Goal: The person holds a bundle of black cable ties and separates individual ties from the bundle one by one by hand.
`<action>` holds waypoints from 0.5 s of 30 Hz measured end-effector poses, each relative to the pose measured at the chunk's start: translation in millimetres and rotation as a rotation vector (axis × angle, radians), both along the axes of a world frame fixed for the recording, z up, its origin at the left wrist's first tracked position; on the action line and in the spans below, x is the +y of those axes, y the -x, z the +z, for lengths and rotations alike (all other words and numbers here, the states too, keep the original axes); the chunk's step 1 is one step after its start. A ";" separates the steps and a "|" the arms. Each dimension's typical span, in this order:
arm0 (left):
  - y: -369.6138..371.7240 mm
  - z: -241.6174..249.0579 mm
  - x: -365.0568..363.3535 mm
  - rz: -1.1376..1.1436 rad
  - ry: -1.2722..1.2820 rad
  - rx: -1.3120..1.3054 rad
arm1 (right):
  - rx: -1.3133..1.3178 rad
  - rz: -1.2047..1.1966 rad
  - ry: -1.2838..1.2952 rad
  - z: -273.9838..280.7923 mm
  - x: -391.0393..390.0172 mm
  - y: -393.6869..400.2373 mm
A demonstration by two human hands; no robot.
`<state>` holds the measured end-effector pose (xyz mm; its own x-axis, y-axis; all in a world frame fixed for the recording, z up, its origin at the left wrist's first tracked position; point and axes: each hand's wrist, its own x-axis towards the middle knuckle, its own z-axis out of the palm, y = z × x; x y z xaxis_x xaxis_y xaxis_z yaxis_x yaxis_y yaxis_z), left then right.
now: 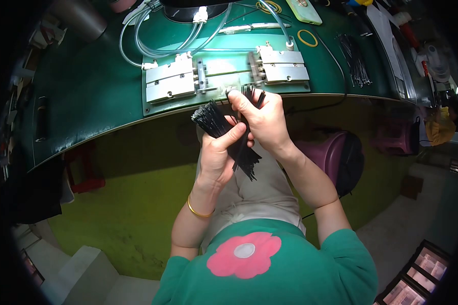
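Note:
My left hand (218,152) is closed around a thick bundle of thin black wire-like strands (211,118), which slants from upper left to lower right. Close beside it, my right hand (263,119) is closed on a smaller bunch of similar black strands (249,93). Its thumb and fingertips point toward a small two-sided pneumatic fixture at the bench edge. The fixture has a left metal block (170,81) and a right metal block (284,67) on a green plate (216,63). Between the blocks, details are washed out by bright light and blur.
Clear air tubes (137,43) run behind the fixture. More black strands (355,63) lie on the right of the green bench (96,86), near a yellow ring (307,38) and a pen (254,27). Below the bench on the right stands a purple stool (324,155).

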<state>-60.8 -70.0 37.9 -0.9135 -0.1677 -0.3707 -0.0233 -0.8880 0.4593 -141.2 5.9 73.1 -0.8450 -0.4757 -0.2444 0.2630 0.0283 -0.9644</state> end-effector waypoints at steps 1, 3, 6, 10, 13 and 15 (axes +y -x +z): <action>-0.3 -0.9 -0.8 -0.013 0.004 0.009 | 0.002 -0.001 0.001 1.4 0.4 -0.8; -1.0 -2.5 -2.0 -0.038 0.014 0.027 | 0.039 0.021 0.017 4.1 0.6 -2.2; -2.5 -3.9 -0.7 -0.023 0.019 0.019 | 0.071 0.020 0.019 4.7 -0.1 -3.8; -2.0 -2.3 1.0 -0.003 0.011 0.010 | 0.087 -0.016 -0.010 2.3 -1.0 -3.8; -1.0 -0.3 2.3 0.006 0.011 -0.001 | 0.059 -0.038 -0.044 -0.5 -1.4 -1.8; -0.6 0.4 3.0 0.011 0.022 -0.017 | 0.047 -0.036 -0.031 -1.8 -1.3 -0.5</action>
<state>-60.2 -66.9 38.3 -0.9050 -0.1861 -0.3825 -0.0216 -0.8779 0.4783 -140.7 4.6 71.3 -0.8725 -0.4373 -0.2182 0.2189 0.0494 -0.9745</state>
